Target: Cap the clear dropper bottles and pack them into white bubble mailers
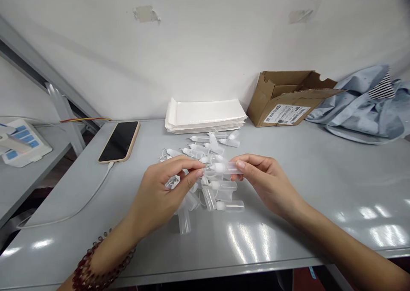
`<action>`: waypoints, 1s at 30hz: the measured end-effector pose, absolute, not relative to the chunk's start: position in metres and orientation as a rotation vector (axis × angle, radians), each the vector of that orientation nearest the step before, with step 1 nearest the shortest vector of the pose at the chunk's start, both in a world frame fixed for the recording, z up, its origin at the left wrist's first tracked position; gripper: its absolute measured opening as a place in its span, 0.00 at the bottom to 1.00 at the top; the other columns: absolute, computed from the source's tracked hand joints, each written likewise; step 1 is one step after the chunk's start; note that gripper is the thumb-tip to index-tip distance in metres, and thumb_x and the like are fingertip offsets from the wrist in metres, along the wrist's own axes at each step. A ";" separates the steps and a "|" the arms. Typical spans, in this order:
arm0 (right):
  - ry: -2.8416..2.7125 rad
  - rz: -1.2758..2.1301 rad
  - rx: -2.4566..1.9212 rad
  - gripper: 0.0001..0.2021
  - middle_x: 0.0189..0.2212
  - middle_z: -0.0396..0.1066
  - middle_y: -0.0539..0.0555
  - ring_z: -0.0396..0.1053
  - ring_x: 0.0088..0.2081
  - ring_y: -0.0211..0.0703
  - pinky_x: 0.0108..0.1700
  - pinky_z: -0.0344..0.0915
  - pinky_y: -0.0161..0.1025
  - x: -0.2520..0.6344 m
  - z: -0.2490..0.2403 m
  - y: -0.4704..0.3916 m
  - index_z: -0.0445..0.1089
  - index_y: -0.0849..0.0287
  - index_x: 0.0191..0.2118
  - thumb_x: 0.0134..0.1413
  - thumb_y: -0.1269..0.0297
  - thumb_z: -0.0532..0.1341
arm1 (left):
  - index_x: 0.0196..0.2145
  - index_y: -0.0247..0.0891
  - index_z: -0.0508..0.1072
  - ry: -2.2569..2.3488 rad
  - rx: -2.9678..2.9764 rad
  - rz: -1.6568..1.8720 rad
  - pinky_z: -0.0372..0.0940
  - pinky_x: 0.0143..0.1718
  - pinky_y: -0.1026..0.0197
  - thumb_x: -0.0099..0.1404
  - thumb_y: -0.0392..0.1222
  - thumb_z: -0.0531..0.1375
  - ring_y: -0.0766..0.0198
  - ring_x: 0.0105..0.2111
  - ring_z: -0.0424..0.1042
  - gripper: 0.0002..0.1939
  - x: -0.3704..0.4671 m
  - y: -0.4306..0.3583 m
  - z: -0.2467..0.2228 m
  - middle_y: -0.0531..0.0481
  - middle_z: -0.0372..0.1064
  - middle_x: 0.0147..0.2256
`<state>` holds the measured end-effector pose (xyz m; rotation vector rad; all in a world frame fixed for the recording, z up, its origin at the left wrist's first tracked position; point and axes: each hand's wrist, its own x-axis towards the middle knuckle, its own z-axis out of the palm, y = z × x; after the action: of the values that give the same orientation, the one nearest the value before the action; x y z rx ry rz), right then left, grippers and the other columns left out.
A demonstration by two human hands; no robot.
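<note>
A small clear plastic bottle point(231, 168) with a white cap and a thin metal needle tip lies sideways between my hands, its tip pointing left. My right hand point(267, 180) pinches the bottle's base between thumb and fingers. At the needle end, my left hand point(166, 188) has thumb and index finger pressed together; whether they grip the tip or something small is hidden. Beneath and around both hands, a loose pile of similar needle-tip bottles point(231, 206) lies on the grey table point(288, 248), some with looped white straps.
White padded envelopes point(208, 113) are stacked behind the pile. An open cardboard box point(285, 103) and blue-grey cloth point(361, 105) stand back right. A phone point(119, 141) with a white cable point(92, 197) lies left. A white device point(24, 141) sits far left.
</note>
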<state>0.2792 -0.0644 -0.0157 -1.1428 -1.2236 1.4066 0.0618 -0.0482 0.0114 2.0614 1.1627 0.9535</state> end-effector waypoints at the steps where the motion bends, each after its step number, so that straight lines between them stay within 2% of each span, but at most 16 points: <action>1: -1.227 1.406 -1.143 0.11 0.25 0.70 0.49 0.61 0.32 0.38 0.39 0.56 0.38 0.279 -0.016 -0.065 0.75 0.56 0.31 0.56 0.55 0.62 | 0.34 0.41 0.76 1.164 2.061 0.953 0.64 0.33 0.64 0.64 0.38 0.59 0.66 0.32 0.71 0.05 0.062 -0.048 0.011 0.54 0.76 0.33; 18: -1.243 1.388 -1.161 0.10 0.25 0.70 0.49 0.62 0.31 0.39 0.38 0.56 0.39 0.279 -0.016 -0.065 0.75 0.56 0.31 0.55 0.55 0.62 | 0.34 0.43 0.76 1.164 2.084 0.991 0.66 0.33 0.64 0.64 0.39 0.60 0.65 0.32 0.73 0.05 0.062 -0.047 0.009 0.54 0.77 0.34; 25: -1.268 1.267 -1.220 0.09 0.26 0.72 0.49 0.68 0.32 0.40 0.37 0.61 0.39 0.276 -0.011 -0.067 0.75 0.55 0.32 0.53 0.56 0.63 | 0.33 0.39 0.76 1.182 2.198 0.978 0.65 0.32 0.65 0.64 0.36 0.59 0.65 0.32 0.72 0.05 0.063 -0.048 0.009 0.52 0.76 0.33; 30: -1.381 1.112 -1.301 0.09 0.25 0.73 0.50 0.68 0.30 0.40 0.36 0.61 0.40 0.275 -0.009 -0.071 0.75 0.55 0.33 0.53 0.56 0.64 | 0.34 0.38 0.76 1.175 2.276 0.944 0.64 0.31 0.66 0.64 0.35 0.58 0.67 0.30 0.71 0.06 0.062 -0.046 0.005 0.52 0.75 0.31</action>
<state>0.2748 -0.0712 -0.0087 -1.3012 -1.3809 1.1124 0.0620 -0.0462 0.0052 2.2764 1.1752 0.9439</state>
